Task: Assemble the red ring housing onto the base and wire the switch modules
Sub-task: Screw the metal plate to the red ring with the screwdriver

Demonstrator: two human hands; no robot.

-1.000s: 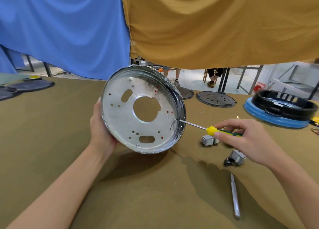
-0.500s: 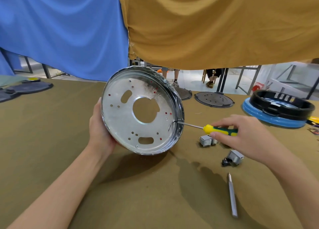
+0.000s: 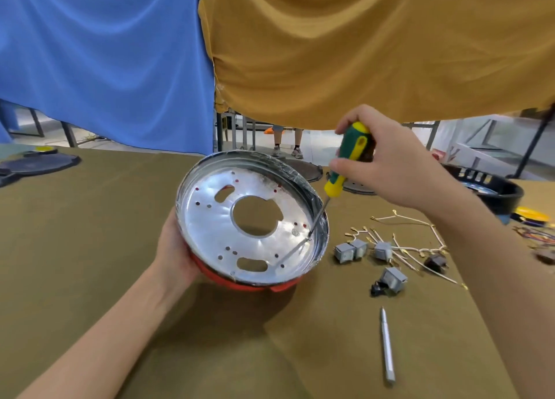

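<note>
1. Here, my left hand point(image 3: 172, 256) cups the left edge of the shiny round metal base plate point(image 3: 210, 230), fingers curled under it and out of sight, so I hold it tilted above the olive-cloth counter point(image 3: 75, 233).
2. The red ring housing point(image 3: 240, 285) shows as a red band under the plate's near rim, pressed against it.
3. My right hand point(image 3: 387, 164) is up and to the right of the plate, fingers clamped round the green-and-yellow handled screwdriver point(image 3: 345, 161).
4. Its steel shaft slants down over the plate's right rim, tip touching the plate floor beside a small screw.
5. Right of the plate, on the counter, lie four grey switch modules point(image 3: 350, 251), the nearest one apart from the rest.
6. Pale wires with gold terminals point(image 3: 405, 248) sprawl just beyond those switches.
7. A slim silver rod-like tool point(image 3: 387, 346) lies on the counter, nearer to me than the switches.
</note>
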